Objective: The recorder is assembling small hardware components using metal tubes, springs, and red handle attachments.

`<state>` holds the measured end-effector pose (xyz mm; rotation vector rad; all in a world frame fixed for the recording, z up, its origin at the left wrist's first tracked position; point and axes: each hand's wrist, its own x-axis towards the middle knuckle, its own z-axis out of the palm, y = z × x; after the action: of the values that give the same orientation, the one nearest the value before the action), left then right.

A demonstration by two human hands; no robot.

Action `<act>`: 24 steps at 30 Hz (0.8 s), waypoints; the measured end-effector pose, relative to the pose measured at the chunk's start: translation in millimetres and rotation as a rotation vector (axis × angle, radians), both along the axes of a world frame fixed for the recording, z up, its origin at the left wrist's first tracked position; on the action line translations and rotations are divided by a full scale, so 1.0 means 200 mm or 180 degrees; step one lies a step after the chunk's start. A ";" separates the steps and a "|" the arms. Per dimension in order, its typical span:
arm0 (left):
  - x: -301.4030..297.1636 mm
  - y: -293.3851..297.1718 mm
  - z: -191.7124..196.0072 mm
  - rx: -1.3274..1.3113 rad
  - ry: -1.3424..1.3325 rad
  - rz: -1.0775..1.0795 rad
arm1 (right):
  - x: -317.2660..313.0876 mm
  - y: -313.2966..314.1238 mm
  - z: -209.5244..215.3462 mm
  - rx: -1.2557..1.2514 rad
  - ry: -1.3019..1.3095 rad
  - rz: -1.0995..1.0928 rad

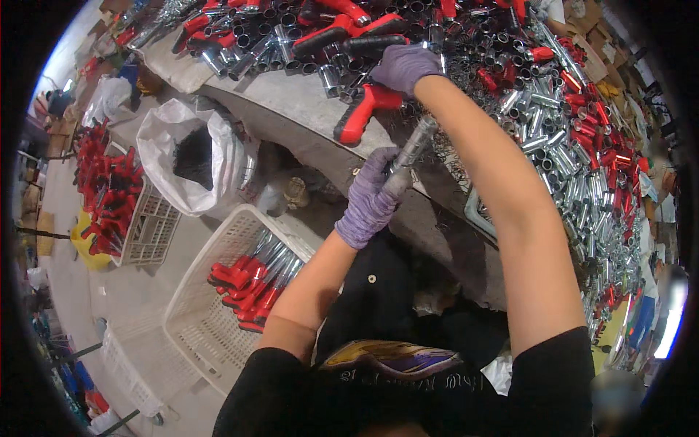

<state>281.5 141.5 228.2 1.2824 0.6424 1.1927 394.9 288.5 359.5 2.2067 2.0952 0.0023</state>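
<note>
My left hand point(370, 197), in a purple glove, is closed round a silvery metal tube point(416, 144) that slants up and to the right. My right hand point(410, 67), gloved alike, reaches over a heap of metal parts on the workbench. Its fingers look curled, but what they grip is hidden. Just below that hand lies a red and black pistol-shaped handle point(357, 120) at the bench edge. More red and black handles point(349, 33) and short chromed tubes point(329, 79) are piled beside and beyond it.
A white plastic basket point(191, 291) at my left holds several red-handled tools point(251, 288). Behind it are an open white sack point(156, 138) with dark contents and another crate point(151, 229) of red parts. Many chromed tubes point(575, 171) cover the right side of the workbench point(291, 109).
</note>
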 end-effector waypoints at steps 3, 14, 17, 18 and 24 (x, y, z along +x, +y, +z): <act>0.00 0.00 0.06 -0.0392 -0.0742 -0.0317 | 0.15 -0.13 0.13 -0.0112 0.0646 0.0119; 0.05 -0.15 0.23 -0.0943 -0.0608 -0.0619 | 0.42 -1.31 0.18 0.1446 0.3688 -0.0446; 0.08 -0.34 0.27 -0.1380 -0.0558 -0.0917 | 0.47 -1.46 0.17 0.1226 0.3432 -0.0477; 0.09 -0.38 0.28 -0.1478 -0.0435 -0.1087 | 0.50 -1.51 0.18 0.1070 0.3384 -0.0621; 0.14 -0.59 0.29 -0.1824 -0.0226 -0.1432 | 0.66 -1.72 0.09 0.1407 0.4429 -0.0720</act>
<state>310.4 22.6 285.4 0.8300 0.5511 0.6149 526.5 -56.1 377.0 3.1617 2.3826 -1.6670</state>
